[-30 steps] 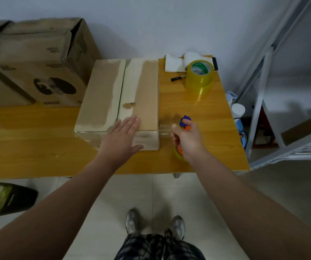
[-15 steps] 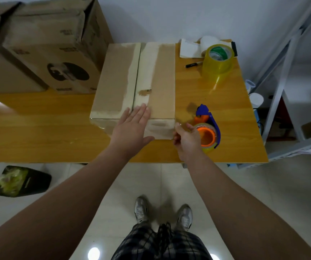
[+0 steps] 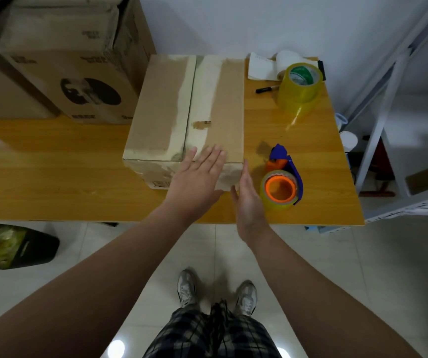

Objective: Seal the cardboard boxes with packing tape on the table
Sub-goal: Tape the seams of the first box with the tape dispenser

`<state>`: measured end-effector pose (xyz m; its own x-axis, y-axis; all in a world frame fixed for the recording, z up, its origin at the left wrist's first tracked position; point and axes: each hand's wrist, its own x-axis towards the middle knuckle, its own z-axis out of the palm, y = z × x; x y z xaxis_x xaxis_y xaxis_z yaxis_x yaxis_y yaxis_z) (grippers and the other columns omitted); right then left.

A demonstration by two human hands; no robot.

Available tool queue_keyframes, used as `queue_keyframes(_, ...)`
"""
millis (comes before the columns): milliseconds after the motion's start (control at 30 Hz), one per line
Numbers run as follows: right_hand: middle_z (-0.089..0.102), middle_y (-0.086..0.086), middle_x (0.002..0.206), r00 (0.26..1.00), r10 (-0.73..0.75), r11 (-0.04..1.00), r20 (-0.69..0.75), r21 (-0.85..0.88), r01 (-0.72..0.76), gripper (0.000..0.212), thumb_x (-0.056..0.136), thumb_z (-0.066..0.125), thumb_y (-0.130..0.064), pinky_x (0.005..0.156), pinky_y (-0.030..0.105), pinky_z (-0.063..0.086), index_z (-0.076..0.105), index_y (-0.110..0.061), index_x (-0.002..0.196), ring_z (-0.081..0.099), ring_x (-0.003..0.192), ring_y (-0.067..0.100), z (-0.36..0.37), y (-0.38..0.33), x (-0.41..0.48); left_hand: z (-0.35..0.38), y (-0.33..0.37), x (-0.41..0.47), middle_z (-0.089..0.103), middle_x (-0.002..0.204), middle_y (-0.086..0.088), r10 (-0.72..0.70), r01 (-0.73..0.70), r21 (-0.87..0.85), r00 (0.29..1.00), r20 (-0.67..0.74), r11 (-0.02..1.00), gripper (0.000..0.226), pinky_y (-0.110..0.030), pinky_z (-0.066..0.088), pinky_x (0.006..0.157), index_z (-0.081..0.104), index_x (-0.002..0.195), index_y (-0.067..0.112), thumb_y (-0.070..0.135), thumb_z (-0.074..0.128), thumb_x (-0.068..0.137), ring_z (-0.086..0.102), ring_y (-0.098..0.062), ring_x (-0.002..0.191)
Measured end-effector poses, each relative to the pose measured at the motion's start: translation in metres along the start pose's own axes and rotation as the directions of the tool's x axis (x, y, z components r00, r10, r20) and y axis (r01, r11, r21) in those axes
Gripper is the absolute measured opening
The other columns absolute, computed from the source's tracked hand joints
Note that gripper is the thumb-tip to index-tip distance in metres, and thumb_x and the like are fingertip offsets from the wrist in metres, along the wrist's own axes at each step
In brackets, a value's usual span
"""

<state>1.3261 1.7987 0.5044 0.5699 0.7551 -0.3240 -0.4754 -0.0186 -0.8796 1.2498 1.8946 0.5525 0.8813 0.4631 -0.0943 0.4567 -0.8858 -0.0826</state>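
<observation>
One cardboard box on the desk, pale strips along the centre seam, left hand flat, fingers straight, on the box's near top edge, right hand open at its near right corner, tape dispenser just beside, yellow tape roll behind.

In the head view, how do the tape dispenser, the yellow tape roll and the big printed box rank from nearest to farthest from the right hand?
1. The tape dispenser, just right of the right hand.
2. The yellow tape roll, far right, near the wall.
3. The big printed box, back left.
</observation>
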Motion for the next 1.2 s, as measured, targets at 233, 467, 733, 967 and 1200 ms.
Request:
queue_keyframes(233, 0.061, 0.000, 0.128, 0.993, 0.087, 0.965, -0.076, -0.239, -0.103, 0.027, 0.101, 0.044, -0.020, 0.106, 0.029, 0.042, 0.058, -0.020, 0.125, 0.059, 0.111, 0.008, -0.034, -0.036, 0.009, 0.001, -0.008, -0.005, -0.013, 0.158, 0.000, 0.037, -0.037, -0.004, 0.999, 0.036, 0.999, 0.083, -0.038, -0.015, 0.115, -0.015, 0.149, 0.016, 0.044, 0.043, 0.095, -0.014, -0.012, 0.144)
queue_keyframes(467, 0.060, -0.017, 0.095, 0.964, -0.064, 0.486, 0.259, -0.836, 0.257, 0.084, 0.092, 0.060, -0.011, 0.078, 0.018, 0.052, 0.008, -0.042, 0.150, 0.062, 0.088, -0.001, -0.041, -0.064, 0.042, -0.003, -0.010, -0.001, -0.004, 0.159, 0.002, 0.028, -0.028, -0.003, 0.999, -0.017, 1.000, 0.070, -0.040, -0.018, 0.114, -0.005, 0.151, 0.018, 0.041, 0.036, 0.098, -0.004, -0.009, 0.145)
queue_keyframes(733, 0.054, 0.008, 0.112, 0.869, -0.121, 0.317, 0.479, -0.811, 0.492, 0.077, 0.087, 0.067, -0.017, 0.088, 0.041, 0.050, 0.026, -0.047, 0.145, 0.056, 0.096, 0.020, -0.041, -0.055, 0.065, 0.005, -0.016, 0.000, 0.008, 0.158, 0.003, 0.024, -0.029, -0.076, 0.998, -0.065, 0.997, 0.067, -0.040, -0.013, 0.116, 0.008, 0.151, 0.019, 0.040, 0.041, 0.097, 0.004, -0.009, 0.145)
queue_keyframes(967, 0.002, 0.000, 0.159, 0.839, -0.192, -0.086, 0.510, -0.860, 0.503, 0.080, 0.084, 0.071, -0.025, 0.112, 0.039, 0.019, 0.025, -0.038, 0.148, 0.011, 0.143, 0.026, -0.032, -0.059, 0.066, 0.009, -0.021, 0.001, 0.018, 0.156, 0.001, 0.039, -0.051, -0.097, 0.991, -0.124, 0.994, 0.066, -0.037, -0.014, 0.114, 0.017, 0.150, 0.017, 0.033, 0.049, 0.095, 0.013, -0.011, 0.144)
queue_keyframes(1200, 0.063, 0.019, 0.122, 0.506, -0.437, -0.129, 0.744, -0.609, 0.783, 0.029, 0.088, 0.054, -0.006, 0.096, 0.046, 0.049, 0.067, 0.001, 0.113, 0.057, 0.118, 0.034, -0.040, -0.045, 0.061, 0.020, -0.027, 0.002, 0.018, 0.155, 0.000, 0.073, -0.101, -0.172, 0.984, -0.161, 0.980, 0.066, -0.030, -0.002, 0.115, 0.019, 0.149, 0.015, 0.026, 0.054, 0.094, 0.006, -0.008, 0.140)
